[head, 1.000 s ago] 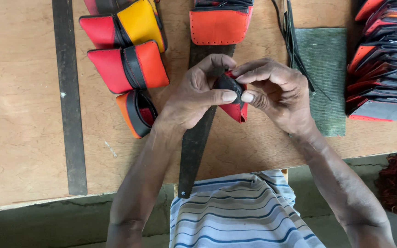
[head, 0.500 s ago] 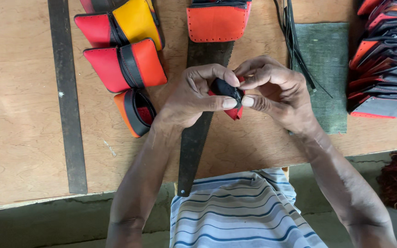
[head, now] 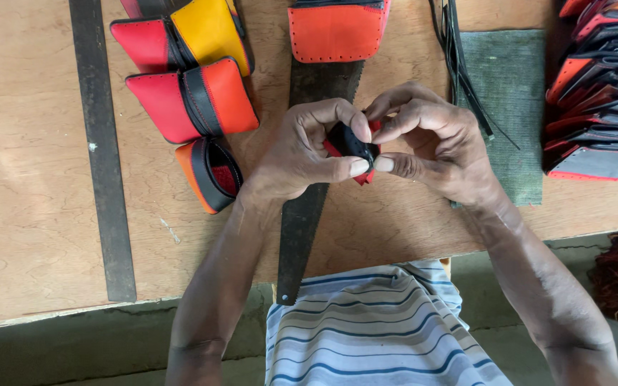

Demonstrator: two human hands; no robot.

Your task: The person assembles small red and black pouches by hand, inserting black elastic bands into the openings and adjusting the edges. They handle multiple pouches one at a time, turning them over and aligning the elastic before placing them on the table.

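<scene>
Small red-and-black leather piece (head: 350,146) pinched between left hand (head: 302,154) and right hand (head: 430,143), thumbs pressed together, fingers curled shut over it; held above table (head: 30,214), over saw blade (head: 302,214), apparently for folding. Finished pouches (head: 194,100) laid aside left.

Your left hand (head: 302,154) and right hand (head: 430,143) pinch a small red-and-black leather piece (head: 348,146) together over the saw blade (head: 305,214); stitched pouches (head: 191,100) at ten o'clock.
</scene>
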